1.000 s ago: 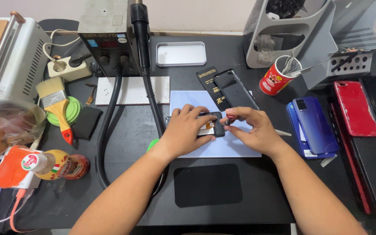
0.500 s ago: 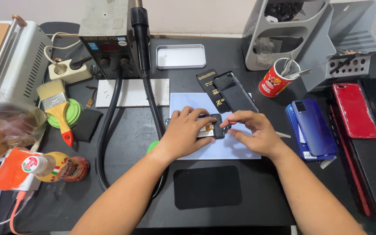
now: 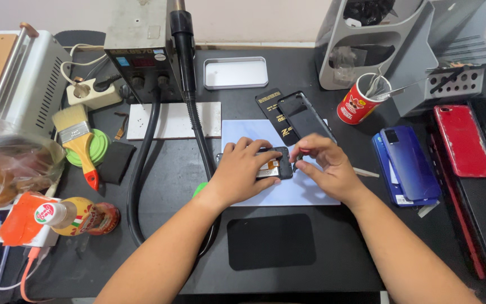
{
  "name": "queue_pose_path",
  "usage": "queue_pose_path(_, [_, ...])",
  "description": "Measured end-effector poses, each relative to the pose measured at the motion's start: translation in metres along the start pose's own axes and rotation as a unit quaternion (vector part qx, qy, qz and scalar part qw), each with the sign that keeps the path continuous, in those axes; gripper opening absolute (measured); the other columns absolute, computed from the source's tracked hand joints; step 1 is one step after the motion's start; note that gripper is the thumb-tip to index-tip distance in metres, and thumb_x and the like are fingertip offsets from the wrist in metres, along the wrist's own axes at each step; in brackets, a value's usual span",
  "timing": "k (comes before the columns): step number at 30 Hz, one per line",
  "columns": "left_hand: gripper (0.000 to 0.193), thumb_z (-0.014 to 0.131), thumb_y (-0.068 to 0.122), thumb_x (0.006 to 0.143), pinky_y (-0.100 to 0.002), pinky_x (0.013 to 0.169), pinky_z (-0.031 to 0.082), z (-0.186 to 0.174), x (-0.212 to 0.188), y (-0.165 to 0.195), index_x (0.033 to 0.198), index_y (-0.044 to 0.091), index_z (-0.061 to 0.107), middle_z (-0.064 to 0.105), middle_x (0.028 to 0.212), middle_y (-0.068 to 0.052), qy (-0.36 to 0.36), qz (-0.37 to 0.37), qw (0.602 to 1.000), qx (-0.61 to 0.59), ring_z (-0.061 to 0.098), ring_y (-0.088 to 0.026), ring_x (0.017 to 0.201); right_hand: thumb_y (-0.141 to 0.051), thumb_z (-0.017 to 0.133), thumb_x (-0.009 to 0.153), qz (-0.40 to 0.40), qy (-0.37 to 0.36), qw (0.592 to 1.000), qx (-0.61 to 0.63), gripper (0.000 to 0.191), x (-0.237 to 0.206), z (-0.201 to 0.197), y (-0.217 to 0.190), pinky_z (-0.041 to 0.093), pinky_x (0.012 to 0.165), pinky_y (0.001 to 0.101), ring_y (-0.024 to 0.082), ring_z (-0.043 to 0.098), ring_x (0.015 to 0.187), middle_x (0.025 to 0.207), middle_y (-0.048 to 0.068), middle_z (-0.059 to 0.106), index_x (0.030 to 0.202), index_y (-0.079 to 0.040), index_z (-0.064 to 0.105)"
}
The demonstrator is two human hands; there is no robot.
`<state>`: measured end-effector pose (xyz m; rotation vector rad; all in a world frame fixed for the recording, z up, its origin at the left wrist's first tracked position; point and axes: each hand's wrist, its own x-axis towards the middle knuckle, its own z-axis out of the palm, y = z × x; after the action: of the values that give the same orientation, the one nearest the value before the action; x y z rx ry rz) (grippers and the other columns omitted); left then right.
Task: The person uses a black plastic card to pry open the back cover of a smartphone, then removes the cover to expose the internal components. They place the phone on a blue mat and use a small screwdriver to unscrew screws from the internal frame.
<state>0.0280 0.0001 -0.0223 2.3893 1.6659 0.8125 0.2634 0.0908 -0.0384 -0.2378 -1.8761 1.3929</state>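
Head view: I look down on my two bare hands at work over a dark surface (image 3: pixel 158 186).
Nearest: a black mat (image 3: pixel 271 241) lies flat just below my hands, between my forearms.
Left hand (image 3: pixel 242 171): it lies over the opened phone (image 3: pixel 274 166), fingers curled around its near and far edges, the grip pressed down on it.
Right hand (image 3: pixel 324 166): fingertips pinched together at the phone's right end; what they pinch is too small to tell.
Phone: it rests on a pale blue sheet (image 3: pixel 305 191), its insides facing up.
Left of my hands: a thick black hose (image 3: pixel 189 101) runs up to a grey machine (image 3: pixel 139 50); a paintbrush (image 3: pixel 80 141) lies on a green lid.
Right: a blue phone (image 3: pixel 409 160) and a red phone (image 3: pixel 464 141) lie flat, well apart from my hands.
Farther back: a black phone back cover (image 3: pixel 305 115), a red cup (image 3: pixel 361 101) holding tools, a small metal tray (image 3: pixel 235 72).
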Motion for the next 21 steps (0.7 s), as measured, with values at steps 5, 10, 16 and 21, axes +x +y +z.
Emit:
queue_pose_path(5, [0.053,0.082,0.045,0.077,-0.048,0.092,0.041,0.002,-0.001,-0.001,0.124,0.022,0.07,0.062,0.129,-0.002,-0.002,0.0,1.0,0.003,0.054,-0.029,0.116,0.004,0.063,0.103,0.012,0.062,0.997,-0.048,0.027,-0.005,-0.002,0.011,0.056,0.097,0.0348,0.018,0.069,0.108,0.11,0.008,0.064,0.127,-0.008,0.059])
queue_pose_path(10, [0.054,0.082,0.046,0.076,-0.048,0.092,0.041,0.002,0.0,-0.001,0.123,0.023,0.071,0.062,0.128,-0.002,0.0,0.0,1.0,0.009,0.053,-0.031,0.116,0.002,0.058,0.106,0.033,0.068,0.997,-0.027,0.026,-0.008,-0.003,0.01,0.055,0.097,0.0331,0.017,0.069,0.109,0.111,0.006,0.065,0.13,-0.008,0.056])
queue_pose_path(16, [0.053,0.08,0.047,0.077,-0.046,0.093,0.041,0.0,0.0,-0.001,0.123,0.023,0.071,0.062,0.127,-0.002,-0.004,-0.004,1.0,-0.014,0.054,-0.03,0.115,0.005,0.067,0.099,-0.032,0.07,0.994,-0.075,0.032,-0.001,0.012,0.0,0.053,0.093,0.0297,0.016,0.063,0.103,0.11,0.006,0.06,0.126,-0.008,0.056])
queue_pose_path(21, [0.052,0.08,0.047,0.079,-0.046,0.093,0.041,0.004,-0.003,-0.006,0.123,0.022,0.07,0.062,0.129,-0.003,0.017,0.018,1.0,-0.018,0.054,-0.031,0.116,0.007,0.071,0.095,-0.011,0.11,0.981,-0.162,0.033,-0.003,0.017,-0.004,0.052,0.09,0.0288,0.016,0.064,0.098,0.101,0.007,0.061,0.122,-0.007,0.06])
